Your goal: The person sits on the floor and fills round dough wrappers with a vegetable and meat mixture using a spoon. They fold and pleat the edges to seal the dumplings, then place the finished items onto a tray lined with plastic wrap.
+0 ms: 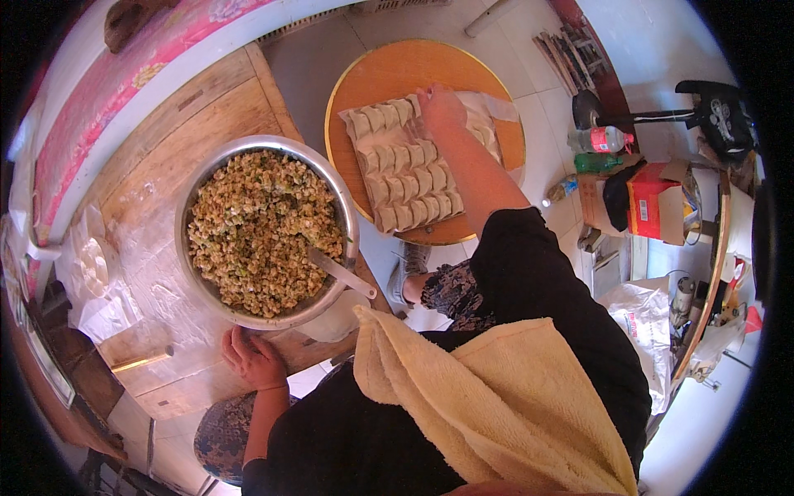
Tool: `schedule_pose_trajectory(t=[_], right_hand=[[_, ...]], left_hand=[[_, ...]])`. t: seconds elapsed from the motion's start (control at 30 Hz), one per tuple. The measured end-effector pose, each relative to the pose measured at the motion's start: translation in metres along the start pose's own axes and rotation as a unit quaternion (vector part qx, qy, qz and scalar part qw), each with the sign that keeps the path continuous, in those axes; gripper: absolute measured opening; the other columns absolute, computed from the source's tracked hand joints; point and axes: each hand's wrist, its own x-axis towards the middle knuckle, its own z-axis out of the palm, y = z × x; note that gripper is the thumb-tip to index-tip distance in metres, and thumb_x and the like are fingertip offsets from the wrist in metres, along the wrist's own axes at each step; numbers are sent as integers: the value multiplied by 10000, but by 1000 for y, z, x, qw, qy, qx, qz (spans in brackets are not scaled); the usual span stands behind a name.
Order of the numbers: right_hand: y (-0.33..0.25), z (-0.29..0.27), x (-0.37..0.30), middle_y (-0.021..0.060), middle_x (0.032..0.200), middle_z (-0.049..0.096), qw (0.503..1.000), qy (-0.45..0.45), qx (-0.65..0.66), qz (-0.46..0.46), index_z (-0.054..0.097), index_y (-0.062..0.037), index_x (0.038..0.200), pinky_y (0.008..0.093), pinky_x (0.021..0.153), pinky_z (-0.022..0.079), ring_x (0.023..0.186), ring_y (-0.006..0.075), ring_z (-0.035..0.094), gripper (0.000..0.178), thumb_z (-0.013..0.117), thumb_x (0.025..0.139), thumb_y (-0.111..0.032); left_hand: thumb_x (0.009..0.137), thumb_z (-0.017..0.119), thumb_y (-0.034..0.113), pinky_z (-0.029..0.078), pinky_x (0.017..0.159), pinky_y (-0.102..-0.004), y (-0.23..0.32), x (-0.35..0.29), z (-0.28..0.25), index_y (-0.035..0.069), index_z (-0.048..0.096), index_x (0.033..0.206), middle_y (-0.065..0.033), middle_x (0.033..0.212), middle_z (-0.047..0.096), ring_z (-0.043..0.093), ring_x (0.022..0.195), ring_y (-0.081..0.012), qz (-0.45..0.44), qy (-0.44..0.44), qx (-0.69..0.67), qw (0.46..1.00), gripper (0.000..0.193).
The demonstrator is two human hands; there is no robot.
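Note:
My right hand point(442, 110) reaches to the far end of a sheet of dumplings point(405, 169), its fingers pinched together beside the last dumplings of the farthest row. What they hold is hidden. Several rows of pale, folded dumplings lie on this sheet, on a round orange-brown tabletop point(389, 68). My left hand point(255, 360) rests at the wooden table's near edge, fingers loosely bent and apart, holding nothing. Just beyond it stands a large metal bowl point(188, 285) of chopped brown and green filling point(256, 231). A flat metal-handled utensil point(343, 273) sticks out of the filling, its handle over the rim.
Flour dusts the wooden table point(136, 215). At its left lies a clear plastic bag point(99, 273) with something white inside, near a thin rolling pin point(142, 360). Bottles point(600, 139) and an open red box point(653, 202) stand at right. A yellow towel point(496, 388) hangs over my lap.

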Motion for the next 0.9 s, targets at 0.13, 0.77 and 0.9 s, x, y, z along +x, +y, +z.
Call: schedule_pose_trajectory(t=[0.13,0.77,0.9], right_hand=[[7,19,8,149,966,651,985,-35,29,-165,641,-93,993,447,798,488,922,350,611,257,556,869,-302],[-55,-114,-240,98,724,636,901,-350,241,-92,623,-29,833,334,628,501,642,191,614,295,647,822,-323],[-50,-55,-300,155,914,617,892,-249,165,-339,643,-57,927,392,769,508,840,297,620,285,739,709,-213]], left_hand=[[856,521,119,369,954,-498,-6,-2,1,15,499,1204,-225,1207,486,454,1116,-415,-5,-7,-2,1000,363],[838,553,140,383,959,-450,-8,-16,-2,37,551,1132,-170,1150,548,496,1104,-356,16,111,-54,992,312],[820,548,96,405,938,-437,-7,-23,0,30,545,1142,-186,1154,539,499,1088,-356,-17,140,-151,978,329]])
